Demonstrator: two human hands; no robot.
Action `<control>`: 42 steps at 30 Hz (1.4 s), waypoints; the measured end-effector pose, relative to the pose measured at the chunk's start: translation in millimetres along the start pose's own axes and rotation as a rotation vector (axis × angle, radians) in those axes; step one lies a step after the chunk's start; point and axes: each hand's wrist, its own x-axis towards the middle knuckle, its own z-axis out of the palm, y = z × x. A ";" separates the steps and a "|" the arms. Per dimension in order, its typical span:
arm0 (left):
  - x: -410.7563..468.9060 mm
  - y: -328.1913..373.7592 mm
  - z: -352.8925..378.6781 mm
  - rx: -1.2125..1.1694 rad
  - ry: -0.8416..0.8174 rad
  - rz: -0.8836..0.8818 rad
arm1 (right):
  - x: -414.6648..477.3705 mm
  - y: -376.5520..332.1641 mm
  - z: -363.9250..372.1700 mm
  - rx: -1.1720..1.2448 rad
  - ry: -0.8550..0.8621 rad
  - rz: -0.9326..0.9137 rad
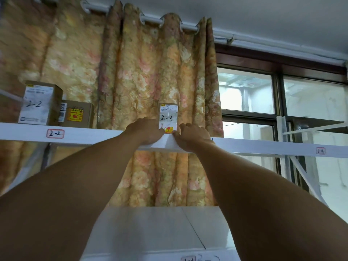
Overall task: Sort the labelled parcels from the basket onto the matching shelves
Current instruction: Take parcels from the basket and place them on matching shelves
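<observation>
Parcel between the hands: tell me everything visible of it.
The parcel is a small, narrow, cardboard-looking box standing upright on the white shelf, before the floral curtain. A white label with a barcode and handwritten 2-3 covers its front, a red-yellow sticker below. The left hand touches its lower left, the right hand its lower right.

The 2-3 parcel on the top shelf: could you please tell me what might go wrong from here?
The 2-3 parcel stands tall and narrow at the top shelf edge; it may topple forward when the left hand and right hand release. No 2-3 tag shows, so the bay is unconfirmed.
</observation>
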 end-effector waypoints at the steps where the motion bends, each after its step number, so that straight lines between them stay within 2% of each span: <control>1: -15.6 1.6 -4.2 0.037 0.025 -0.004 | -12.1 -2.1 -3.4 0.001 -0.009 -0.012; 4: -72.8 10.4 -17.1 0.144 0.025 -0.014 | -58.2 -2.9 -17.7 0.027 -0.052 -0.025; 11: -215.8 56.8 -25.0 0.364 -0.259 -0.086 | -182.0 8.5 -38.2 0.065 -0.230 -0.055; 17: -296.2 96.6 -48.1 0.400 -0.383 -0.117 | -285.0 26.2 -70.0 0.000 -0.358 -0.057; 30: -439.9 126.4 -102.3 0.284 -0.512 -0.087 | -430.6 -3.9 -151.6 0.013 -0.431 -0.005; 42: -525.5 145.6 -170.4 0.272 -0.481 -0.089 | -516.4 -26.5 -219.3 -0.003 -0.451 -0.025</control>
